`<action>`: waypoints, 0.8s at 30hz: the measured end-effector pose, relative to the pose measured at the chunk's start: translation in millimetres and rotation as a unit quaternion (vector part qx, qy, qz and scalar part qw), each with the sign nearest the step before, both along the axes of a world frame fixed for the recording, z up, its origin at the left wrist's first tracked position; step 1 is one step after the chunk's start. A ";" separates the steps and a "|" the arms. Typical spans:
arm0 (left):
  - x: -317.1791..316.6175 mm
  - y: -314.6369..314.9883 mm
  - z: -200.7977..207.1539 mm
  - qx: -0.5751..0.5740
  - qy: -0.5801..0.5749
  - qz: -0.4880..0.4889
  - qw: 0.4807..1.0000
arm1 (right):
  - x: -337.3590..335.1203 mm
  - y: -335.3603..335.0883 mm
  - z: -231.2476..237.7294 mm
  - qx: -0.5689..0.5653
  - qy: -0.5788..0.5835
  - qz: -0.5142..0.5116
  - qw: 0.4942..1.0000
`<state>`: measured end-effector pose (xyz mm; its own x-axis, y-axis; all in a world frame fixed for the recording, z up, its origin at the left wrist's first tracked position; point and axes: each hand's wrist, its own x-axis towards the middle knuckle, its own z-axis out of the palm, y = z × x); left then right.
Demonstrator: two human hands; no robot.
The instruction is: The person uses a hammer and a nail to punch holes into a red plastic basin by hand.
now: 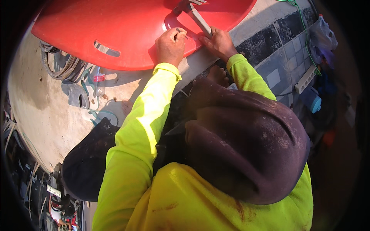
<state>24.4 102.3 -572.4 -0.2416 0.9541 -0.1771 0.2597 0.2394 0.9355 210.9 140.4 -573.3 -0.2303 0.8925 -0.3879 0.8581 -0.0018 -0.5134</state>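
A large curved red plastic tub or shell [88, 30] with an oval hand slot fills the top of the view. My left hand [169, 48] is over its near edge, closed, with a thin dark nail-like piece [182, 32] pinched between thumb and fingers. To its right, my right hand [219, 44] wraps round the handle of a hammer [199, 20]. The hammer slants up and left over the red plastic, its head near the top edge of the view. Its shadow falls on the plastic beside my left hand.
Coiled hose [63, 69], a clear bottle [99, 82] and a grey pipe piece [77, 94] lie on the floor at left. A sandal [104, 117] is below them. At right are a power strip [305, 79], a green cord [304, 29] and a plastic bag [323, 34].
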 end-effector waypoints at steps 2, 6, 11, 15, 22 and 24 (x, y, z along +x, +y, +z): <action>-4.2 -3.3 -4.3 -0.008 -0.028 0.003 1.000 | -3.2 -0.5 0.3 0.001 0.020 -0.012 1.000; -4.1 -9.7 -17.3 -0.002 -0.060 -0.015 0.998 | -2.9 -11.1 0.4 0.019 0.040 -0.031 0.999; 0.3 -20.7 -21.0 -0.060 -0.071 -0.026 0.995 | -6.8 -19.4 5.1 0.042 0.059 -0.035 0.997; 2.8 -28.4 -25.3 -0.047 -0.087 0.003 0.995 | -9.3 -24.3 9.1 0.067 0.073 -0.024 0.995; 8.6 -34.9 -37.3 0.041 -0.012 0.004 0.999 | 3.0 -32.6 4.4 0.088 0.125 -0.020 0.988; 7.4 -38.6 -37.1 0.055 0.067 -0.009 0.996 | 9.2 -43.4 25.1 0.077 0.157 -0.021 0.984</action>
